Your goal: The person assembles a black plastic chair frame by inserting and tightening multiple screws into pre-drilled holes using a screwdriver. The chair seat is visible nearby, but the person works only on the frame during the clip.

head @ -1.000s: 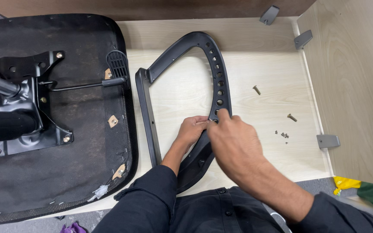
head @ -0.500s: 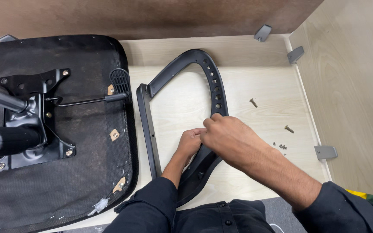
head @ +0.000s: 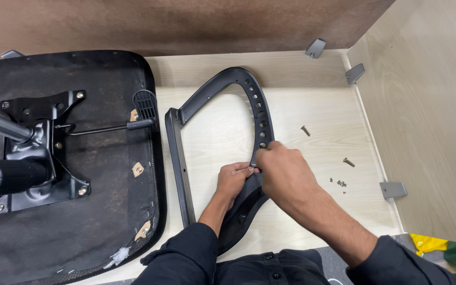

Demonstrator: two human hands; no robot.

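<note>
Gripping the black armrest frame (head: 215, 92) at its lower curve, your left hand (head: 233, 179) and right hand (head: 283, 174) close together, upturned seat (head: 106, 211) at nine o'clock.

Dark navy long-sleeved shirt; small dark buttons down the front; sleeves pushed up the bare forearms

I am seeing through one camera only, worn on the head and looking steeply down from close above at the pale worktop (head: 302, 100). It is facing the brown back wall (head: 186, 24), with my own dark sleeves (head: 186, 258) entering at the bottom edge; no second view is sharing this scene.
</note>
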